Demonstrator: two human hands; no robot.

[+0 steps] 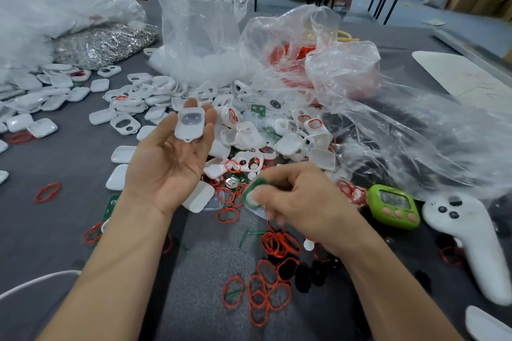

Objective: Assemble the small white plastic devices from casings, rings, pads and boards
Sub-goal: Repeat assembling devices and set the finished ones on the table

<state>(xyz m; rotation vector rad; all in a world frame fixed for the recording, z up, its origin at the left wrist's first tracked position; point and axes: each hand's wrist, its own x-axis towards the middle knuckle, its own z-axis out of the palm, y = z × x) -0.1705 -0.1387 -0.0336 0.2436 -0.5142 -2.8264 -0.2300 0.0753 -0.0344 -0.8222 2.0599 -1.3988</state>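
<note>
Tabletop (55, 230), left hand (169, 158) bearing casing (191, 126) — loop palmward; right hand (299, 202) pinching board (250, 194)

You have a grey surface (69, 219) carrying a heap of white casings (249, 130) at its middle. Red rings (266, 293) and black pads (304, 277) lie nearest you, with clear plastic bags (199, 22) behind. Shiny metal parts (105, 44) are piled far left, and a green timer (393, 206) sits beside a white controller (471, 243) on the right.

A green timer (393, 206) lies beside a white controller (471, 241), near clear plastic bags (202, 22).
</note>
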